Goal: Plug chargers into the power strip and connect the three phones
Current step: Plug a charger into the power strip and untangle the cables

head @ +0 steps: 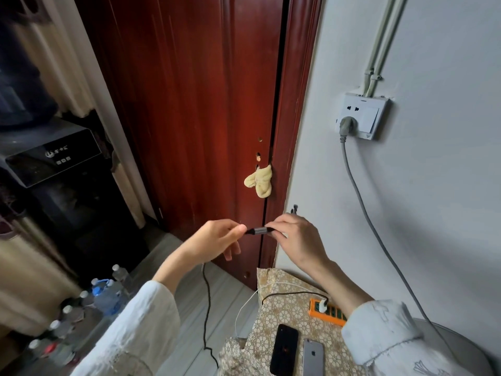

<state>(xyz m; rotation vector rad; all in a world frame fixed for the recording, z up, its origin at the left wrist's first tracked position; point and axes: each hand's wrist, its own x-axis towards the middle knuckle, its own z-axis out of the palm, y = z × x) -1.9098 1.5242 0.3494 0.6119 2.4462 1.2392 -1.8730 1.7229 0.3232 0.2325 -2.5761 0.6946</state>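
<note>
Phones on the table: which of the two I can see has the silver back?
The right-hand phone, silver-grey with a logo on its back, lying nearer the sleeve. The phone beside it on the left is black.

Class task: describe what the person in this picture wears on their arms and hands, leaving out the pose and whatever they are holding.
Both arms wear loose, off-white long sleeves. The left sleeve is plain with a wide open cuff. The right sleeve has a turned-back cuff and faint grey embroidered motifs. The left hand and right hand are bare: no gloves, rings, watch or bracelets are visible.
</note>
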